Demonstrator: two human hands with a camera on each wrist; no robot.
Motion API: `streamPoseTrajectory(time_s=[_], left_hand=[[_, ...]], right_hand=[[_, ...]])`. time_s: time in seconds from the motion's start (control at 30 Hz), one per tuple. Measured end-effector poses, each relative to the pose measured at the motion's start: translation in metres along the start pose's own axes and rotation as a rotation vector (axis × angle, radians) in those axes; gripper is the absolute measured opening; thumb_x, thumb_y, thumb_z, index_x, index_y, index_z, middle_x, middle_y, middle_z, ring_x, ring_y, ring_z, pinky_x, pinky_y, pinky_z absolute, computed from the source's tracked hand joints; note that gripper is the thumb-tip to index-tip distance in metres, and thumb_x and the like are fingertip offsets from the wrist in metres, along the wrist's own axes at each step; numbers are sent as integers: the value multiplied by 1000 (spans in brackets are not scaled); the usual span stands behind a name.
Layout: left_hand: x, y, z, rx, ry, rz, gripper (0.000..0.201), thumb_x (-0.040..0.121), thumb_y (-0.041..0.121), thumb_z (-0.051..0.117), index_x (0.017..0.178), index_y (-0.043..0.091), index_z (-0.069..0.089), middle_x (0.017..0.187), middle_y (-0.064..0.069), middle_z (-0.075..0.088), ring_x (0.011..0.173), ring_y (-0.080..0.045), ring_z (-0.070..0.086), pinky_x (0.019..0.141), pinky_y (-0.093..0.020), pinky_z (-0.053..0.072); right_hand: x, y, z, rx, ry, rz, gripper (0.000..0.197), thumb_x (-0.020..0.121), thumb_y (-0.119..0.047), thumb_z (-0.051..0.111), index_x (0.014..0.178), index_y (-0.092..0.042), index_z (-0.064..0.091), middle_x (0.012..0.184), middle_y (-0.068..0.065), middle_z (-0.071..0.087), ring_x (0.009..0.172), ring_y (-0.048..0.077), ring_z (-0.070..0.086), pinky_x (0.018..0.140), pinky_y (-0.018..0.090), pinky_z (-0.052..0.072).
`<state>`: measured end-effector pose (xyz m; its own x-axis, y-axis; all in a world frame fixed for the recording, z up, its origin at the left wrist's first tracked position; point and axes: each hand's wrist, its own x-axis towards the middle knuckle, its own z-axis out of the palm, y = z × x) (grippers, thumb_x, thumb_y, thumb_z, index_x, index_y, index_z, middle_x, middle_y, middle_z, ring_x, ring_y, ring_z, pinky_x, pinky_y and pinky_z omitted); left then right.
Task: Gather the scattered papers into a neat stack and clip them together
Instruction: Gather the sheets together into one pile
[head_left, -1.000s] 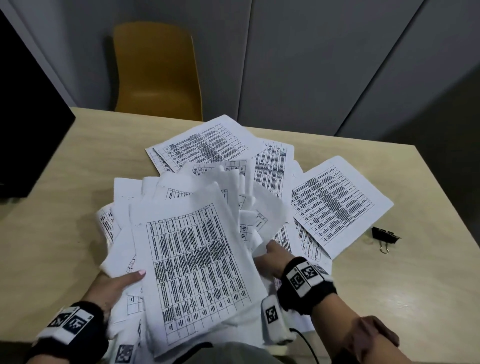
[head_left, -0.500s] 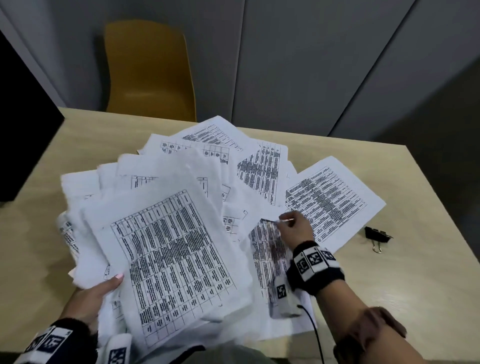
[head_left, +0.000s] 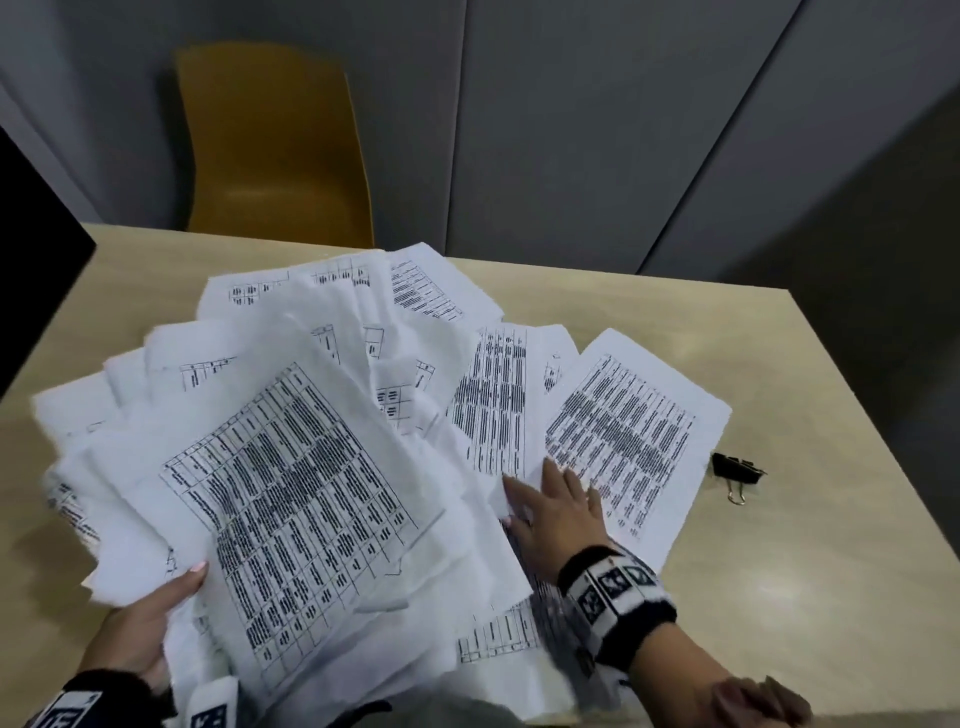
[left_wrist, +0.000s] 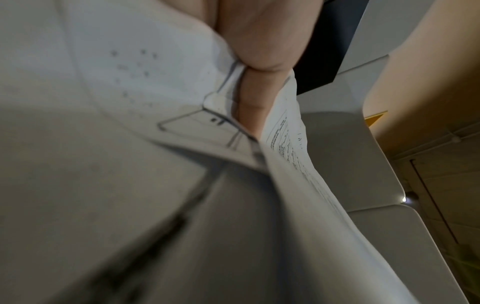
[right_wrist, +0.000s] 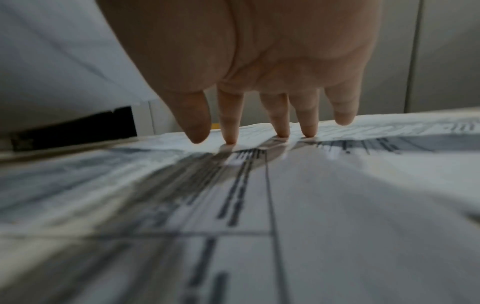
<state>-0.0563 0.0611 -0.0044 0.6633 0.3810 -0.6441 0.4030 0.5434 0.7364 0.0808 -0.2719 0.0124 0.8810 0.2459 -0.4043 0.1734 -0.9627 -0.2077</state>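
Several white printed sheets lie fanned over the wooden table. My left hand grips a loose bundle of papers at its near left edge, thumb on top; in the left wrist view the fingers pinch sheets between them. My right hand lies flat with straight, spread fingers on the sheets at the right, beside one separate sheet. In the right wrist view its fingertips press on the printed paper. A black binder clip lies on the bare table right of the papers.
A yellow chair stands behind the table's far edge. A dark monitor fills the left side. Grey wall panels rise behind. Bare tabletop shows at the right around the clip.
The left hand has swung its bundle up and to the left, fanning it wider. The right hand has moved from the bundle to the sheets at the right and flattened on them.
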Motion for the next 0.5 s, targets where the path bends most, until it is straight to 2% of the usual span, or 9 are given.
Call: streamPoseTrajectory(time_s=[0.1,0.17,0.23,0.27,0.33,0.37,0.4,0.43,0.5], left_hand=[[1,0,2,33,16,15,60,93,1,42,46,21,72,50,4,68,42,-9,63,36,-22,50],[3,-1,1,39,15,9,56,92,0,43,49,20,73,52,3,69,44,-10,64,37,-24,51],[6,-2,-4,36,44,-30,51,92,1,46,51,15,74,54,-1,70,44,-13,65,37,-25,51],[8,-3,-8,24,52,-57,45,91,3,47,57,10,75,59,-6,72,45,-15,66,38,-26,51],[7,-1,-10,2,123,-84,23,87,9,52,87,-1,73,85,-19,73,55,-22,70,46,-33,56],[9,-1,-12,-12,159,-93,26,86,11,54,105,-3,66,92,-21,72,61,-25,71,51,-37,57],[12,-3,-17,-29,201,-105,34,86,13,54,116,-3,59,89,-18,73,63,-26,71,53,-39,58],[13,-4,-19,-37,199,-108,35,87,13,54,118,-3,56,79,-14,74,61,-26,71,52,-38,57],[12,-3,-15,-12,180,-93,25,89,12,53,109,-1,59,65,-7,73,54,-22,69,46,-33,55]], right_hand=[[-4,11,-9,203,185,110,40,91,-44,47,130,-36,49,152,9,27,138,27,29,116,45,20],[6,28,-21,285,315,341,48,90,-41,49,136,-29,43,152,15,24,139,31,25,115,45,22],[15,43,-26,304,228,535,56,91,-46,44,142,-27,30,156,17,9,143,35,9,116,49,12],[18,48,-24,287,153,552,57,92,-48,40,143,-27,25,156,17,5,143,36,5,116,51,9],[17,44,-18,219,70,441,58,92,-51,34,144,-29,20,157,15,2,143,36,4,116,53,8],[13,37,-13,187,58,356,58,92,-51,33,145,-31,18,157,13,1,144,35,3,115,53,7],[7,28,-8,161,46,280,57,92,-50,34,144,-33,18,158,11,0,144,33,3,115,52,5],[2,20,-3,145,31,222,56,91,-49,37,143,-34,21,158,10,1,145,32,3,115,52,5],[-7,9,3,145,57,165,52,89,-49,44,138,-34,33,156,9,12,143,29,11,116,49,9]])
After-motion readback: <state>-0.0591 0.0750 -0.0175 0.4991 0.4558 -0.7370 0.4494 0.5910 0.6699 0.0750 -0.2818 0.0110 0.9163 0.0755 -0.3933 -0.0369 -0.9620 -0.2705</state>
